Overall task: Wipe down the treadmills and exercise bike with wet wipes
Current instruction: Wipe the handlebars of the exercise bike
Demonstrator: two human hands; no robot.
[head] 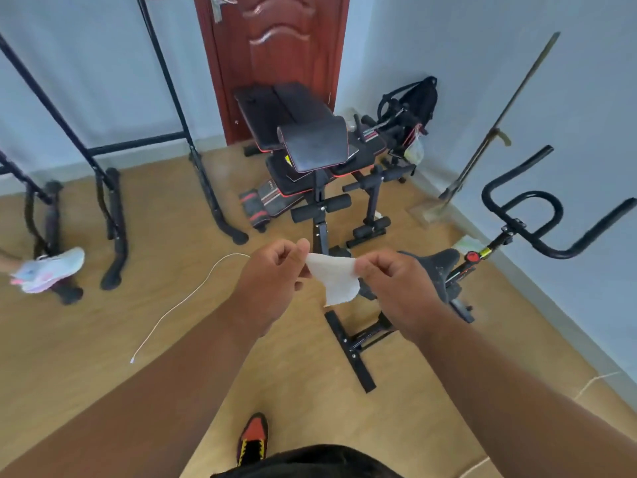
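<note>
A white wet wipe (336, 277) is stretched between my two hands in the middle of the view. My left hand (272, 277) pinches its left corner and my right hand (396, 284) pinches its right edge. Just behind and right of my hands stands the black exercise bike: its saddle (436, 263) is partly hidden by my right hand, its curved handlebars (537, 215) rise at the right, and its floor stabiliser bar (350, 350) lies below the wipe. No treadmill is in view.
A black weight bench (310, 146) stands before a red-brown door (275, 56). Black rack frames (113, 215) stand at left, with another person's pale shoe (48, 270) beside them. A white cable (182, 301) lies on the wooden floor. A mop (482, 139) leans on the right wall.
</note>
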